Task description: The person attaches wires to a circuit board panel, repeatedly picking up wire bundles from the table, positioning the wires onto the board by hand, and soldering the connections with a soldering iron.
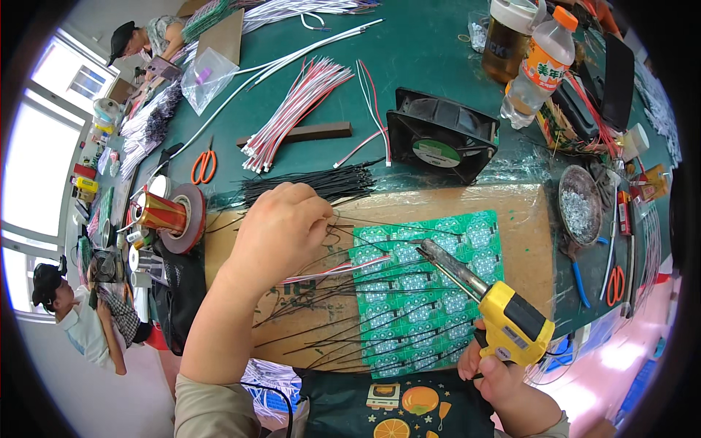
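Observation:
My right hand (496, 376) grips a yellow and black soldering gun (517, 325) with a metal barrel. Its tip hovers over or touches the upper middle of a green circuit board panel (467, 343); I cannot tell which. Across the panel lie several thin black wires (314, 343), running off its left side, along with a red and white wire pair (332, 271). My left hand (283, 230) is closed in a pinch on a thin black wire at the panel's upper left. Behind that hand rests a bundle of black wires (343, 180). Cardboard (526, 219) lies under the panel.
A black fan (442, 135) stands behind the panel, beside red and white wires (299, 109). Orange-handled scissors (204, 164) and tape rolls (191, 219) are at left. Bottles (540, 69) and a metal bowl (580, 204) stand at right. Two people sit at left.

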Demonstrator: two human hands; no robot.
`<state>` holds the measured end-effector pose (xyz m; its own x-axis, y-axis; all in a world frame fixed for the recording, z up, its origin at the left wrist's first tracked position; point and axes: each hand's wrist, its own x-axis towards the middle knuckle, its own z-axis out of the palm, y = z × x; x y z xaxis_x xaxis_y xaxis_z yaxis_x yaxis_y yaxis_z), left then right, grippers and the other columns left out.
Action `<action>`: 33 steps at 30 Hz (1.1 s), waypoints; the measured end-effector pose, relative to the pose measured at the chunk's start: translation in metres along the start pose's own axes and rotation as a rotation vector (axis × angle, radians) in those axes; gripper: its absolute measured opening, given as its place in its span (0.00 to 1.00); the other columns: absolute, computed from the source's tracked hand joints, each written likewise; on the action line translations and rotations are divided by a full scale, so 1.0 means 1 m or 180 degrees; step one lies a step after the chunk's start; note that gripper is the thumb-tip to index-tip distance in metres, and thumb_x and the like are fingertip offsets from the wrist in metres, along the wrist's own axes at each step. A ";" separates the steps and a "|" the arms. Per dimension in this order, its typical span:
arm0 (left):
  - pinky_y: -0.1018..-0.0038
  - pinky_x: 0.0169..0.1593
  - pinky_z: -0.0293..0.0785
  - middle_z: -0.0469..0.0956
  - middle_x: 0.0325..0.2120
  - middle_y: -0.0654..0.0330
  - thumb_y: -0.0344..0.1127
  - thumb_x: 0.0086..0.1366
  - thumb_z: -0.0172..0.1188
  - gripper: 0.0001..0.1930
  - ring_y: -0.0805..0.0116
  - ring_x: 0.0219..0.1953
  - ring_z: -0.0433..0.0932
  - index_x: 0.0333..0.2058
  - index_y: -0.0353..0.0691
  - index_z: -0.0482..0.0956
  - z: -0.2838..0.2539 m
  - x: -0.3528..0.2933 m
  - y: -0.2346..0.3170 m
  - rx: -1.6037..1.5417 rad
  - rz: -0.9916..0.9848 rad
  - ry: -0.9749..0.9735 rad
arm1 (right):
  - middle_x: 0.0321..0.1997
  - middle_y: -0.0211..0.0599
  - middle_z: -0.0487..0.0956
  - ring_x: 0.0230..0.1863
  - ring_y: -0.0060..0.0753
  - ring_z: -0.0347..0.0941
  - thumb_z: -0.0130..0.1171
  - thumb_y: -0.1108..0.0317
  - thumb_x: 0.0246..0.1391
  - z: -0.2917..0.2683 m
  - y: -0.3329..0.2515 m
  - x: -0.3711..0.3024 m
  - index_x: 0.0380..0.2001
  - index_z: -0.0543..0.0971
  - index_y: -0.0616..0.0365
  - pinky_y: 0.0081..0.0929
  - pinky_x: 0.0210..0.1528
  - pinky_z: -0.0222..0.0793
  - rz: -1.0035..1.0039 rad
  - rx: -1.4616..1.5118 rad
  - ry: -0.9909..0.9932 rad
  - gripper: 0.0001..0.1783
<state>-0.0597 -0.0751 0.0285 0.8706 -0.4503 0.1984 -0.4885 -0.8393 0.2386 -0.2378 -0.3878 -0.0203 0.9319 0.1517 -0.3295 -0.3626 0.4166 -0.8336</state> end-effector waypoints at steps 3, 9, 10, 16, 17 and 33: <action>0.62 0.42 0.74 0.78 0.30 0.56 0.30 0.53 0.62 0.04 0.55 0.37 0.77 0.29 0.39 0.81 0.001 0.005 0.000 -0.0189 0.0019 -0.0075 | 0.21 0.33 0.69 0.19 0.29 0.66 0.68 0.57 0.50 -0.002 -0.002 -0.001 0.58 0.64 0.61 0.29 0.23 0.66 -0.0029 0.0065 0.0005 0.37; 0.60 0.42 0.73 0.79 0.32 0.54 0.31 0.54 0.62 0.06 0.52 0.38 0.78 0.31 0.39 0.79 0.015 0.028 -0.050 0.0627 -0.0734 0.0779 | 0.22 0.35 0.70 0.20 0.28 0.66 0.65 0.63 0.53 0.000 -0.012 -0.004 0.58 0.62 0.68 0.26 0.23 0.67 -0.0287 0.0444 -0.0087 0.35; 0.59 0.42 0.74 0.79 0.31 0.53 0.32 0.53 0.61 0.07 0.52 0.37 0.78 0.32 0.38 0.79 0.015 0.031 -0.056 0.1010 -0.1049 0.0915 | 0.21 0.34 0.69 0.20 0.28 0.66 0.65 0.63 0.52 0.000 -0.014 -0.005 0.59 0.62 0.68 0.26 0.23 0.67 -0.0304 0.0520 -0.0033 0.36; 0.58 0.43 0.74 0.79 0.35 0.53 0.34 0.55 0.63 0.11 0.51 0.39 0.79 0.37 0.40 0.78 0.013 0.026 -0.083 0.0994 -0.1639 0.0460 | 0.21 0.34 0.69 0.20 0.27 0.66 0.66 0.63 0.51 -0.013 -0.013 -0.016 0.59 0.62 0.67 0.28 0.22 0.67 -0.0434 0.0458 0.0180 0.37; 0.58 0.43 0.74 0.79 0.35 0.53 0.34 0.55 0.63 0.11 0.51 0.39 0.79 0.37 0.40 0.78 0.016 0.026 -0.086 0.1001 -0.1640 0.0461 | 0.21 0.34 0.69 0.20 0.27 0.66 0.65 0.64 0.51 -0.013 -0.014 -0.016 0.59 0.62 0.67 0.28 0.22 0.67 -0.0457 0.0478 0.0222 0.36; 0.66 0.34 0.72 0.79 0.20 0.55 0.37 0.53 0.68 0.10 0.60 0.27 0.79 0.28 0.36 0.81 -0.009 0.018 -0.103 0.0238 -0.1988 0.0669 | 0.22 0.38 0.70 0.20 0.30 0.67 0.66 0.63 0.51 -0.015 -0.019 -0.021 0.58 0.63 0.65 0.30 0.23 0.66 -0.0494 0.0668 0.0218 0.35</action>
<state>0.0057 0.0061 0.0156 0.9551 0.1903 0.2272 0.1162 -0.9456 0.3038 -0.2509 -0.4125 -0.0037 0.9706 0.0135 -0.2401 -0.1986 0.6079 -0.7688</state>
